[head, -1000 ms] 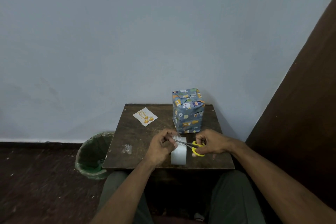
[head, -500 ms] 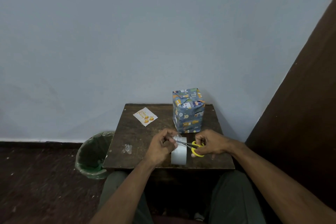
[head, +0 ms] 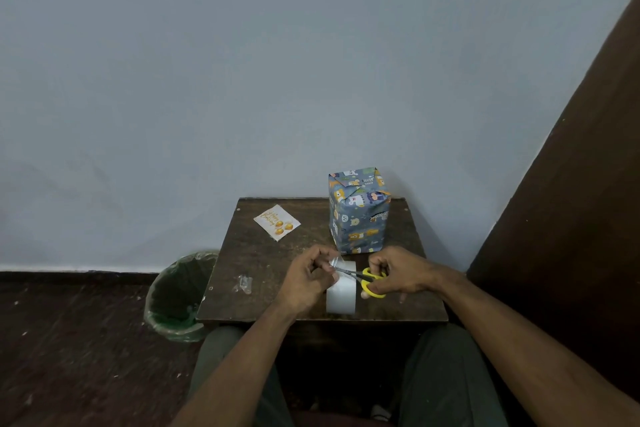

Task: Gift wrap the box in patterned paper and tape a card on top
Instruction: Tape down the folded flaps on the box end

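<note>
Your left hand (head: 306, 282) is curled, its fingertips pinching a strip of clear tape (head: 335, 261) pulled up from the roll of tape (head: 341, 296), which stands on edge near the front of the small wooden table (head: 270, 263). Your right hand (head: 398, 274) grips the yellow-handled scissors (head: 363, 279), fingers through the loops, with the blades pointing left toward the pinched strip, just over the roll (whether the blades touch the strip is too small to tell). The wrapped box (head: 358, 211) stands upright at the back right of the table, just beyond your hands, covered in blue paper with cartoon animals. The card (head: 277, 222), white with gold balloons, lies flat at the back left, well apart from the box. A crumpled scrap of tape (head: 244, 284) lies near the table's left edge. A green-lined bin (head: 178, 295) stands on the floor to the left of the table.
</note>
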